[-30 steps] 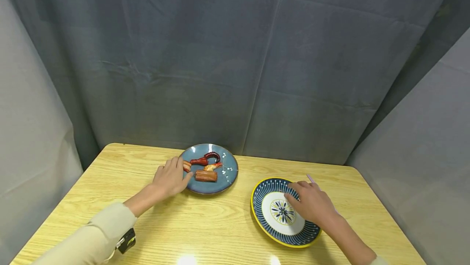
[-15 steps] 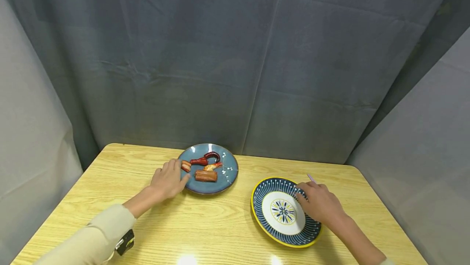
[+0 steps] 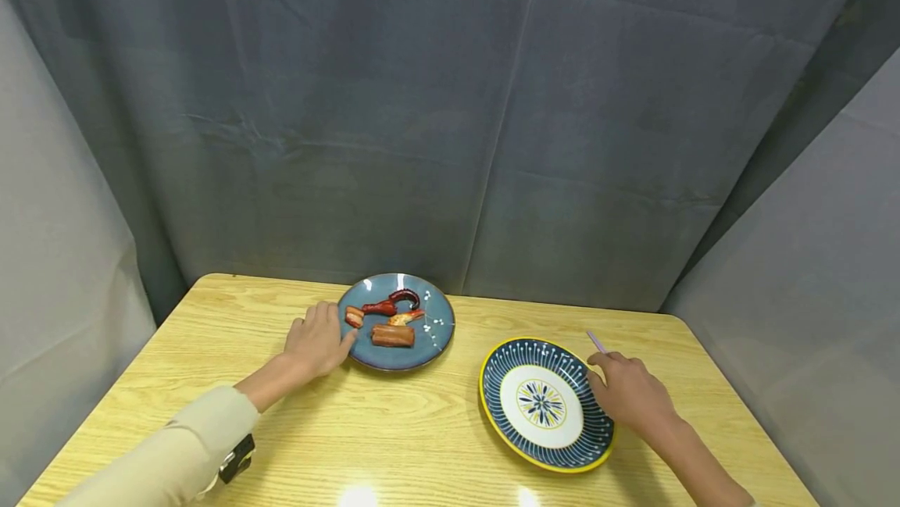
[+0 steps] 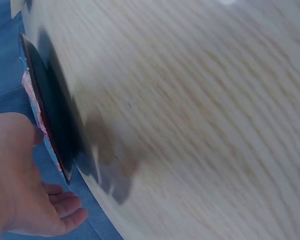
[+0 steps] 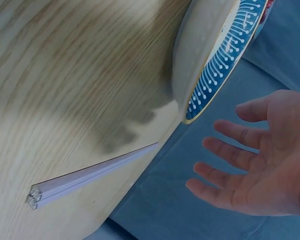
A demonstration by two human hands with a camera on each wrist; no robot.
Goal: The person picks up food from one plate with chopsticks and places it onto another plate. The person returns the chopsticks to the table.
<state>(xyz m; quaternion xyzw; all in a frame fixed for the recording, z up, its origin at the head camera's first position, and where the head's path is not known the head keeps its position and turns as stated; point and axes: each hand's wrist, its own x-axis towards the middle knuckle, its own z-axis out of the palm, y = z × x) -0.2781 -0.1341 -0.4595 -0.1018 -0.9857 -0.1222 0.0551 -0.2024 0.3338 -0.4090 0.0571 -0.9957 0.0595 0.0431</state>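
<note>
My left hand (image 3: 309,343) is at the left rim of a blue-grey plate (image 3: 429,351), thumb near the rim and fingers loosely bent. In the left wrist view the left hand (image 4: 30,180) shows nothing in its palm. On that plate lie a brown ribbed piece (image 3: 392,336), a shrimp (image 3: 404,319), a striped meat chunk (image 3: 355,316), a red piece (image 3: 380,308) and a dark red curl (image 3: 405,298). My right hand (image 3: 633,394) hovers by the right edge of a yellow-rimmed patterned plate (image 3: 534,358); in the right wrist view its fingers are spread around nothing.
Slim lilac sticks (image 5: 95,175) with silvery ends, like chopsticks, lie on the wooden table (image 3: 394,429) right of the patterned plate, partly hidden by the right hand in the head view. A dark grey curtain (image 3: 351,140) hangs behind the table.
My left hand has drawn slightly left, uncovering the striped meat chunk. My right hand has moved right, from over the patterned plate to its right edge. Plates and food keep their places.
</note>
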